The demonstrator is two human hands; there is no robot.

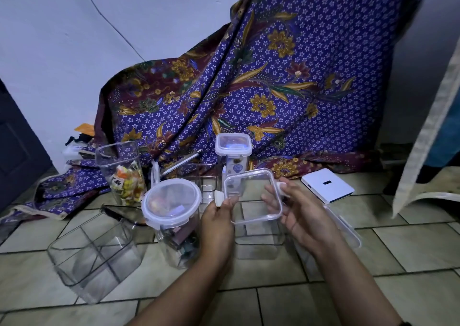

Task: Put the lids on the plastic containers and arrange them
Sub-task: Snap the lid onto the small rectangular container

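A clear square lid [252,196] is held tilted between my left hand [217,220] and my right hand [296,208], just above an empty clear square container [258,241] on the floor. To the left stands a round container with its lid on [171,201], holding small items. Behind it, a tall open container [119,169] holds wrapped sweets. A tall square container with a lid on [233,151] stands at the back. A large empty container [94,253] lies at the front left. Another clear lid [343,226] lies right of my right hand.
The floor is tiled [410,288]. A purple patterned cloth [273,77] drapes over something behind the containers. A white flat box [327,185] lies at the right. A pale fabric edge [428,139] hangs at the far right, a dark door [17,146] at the left.
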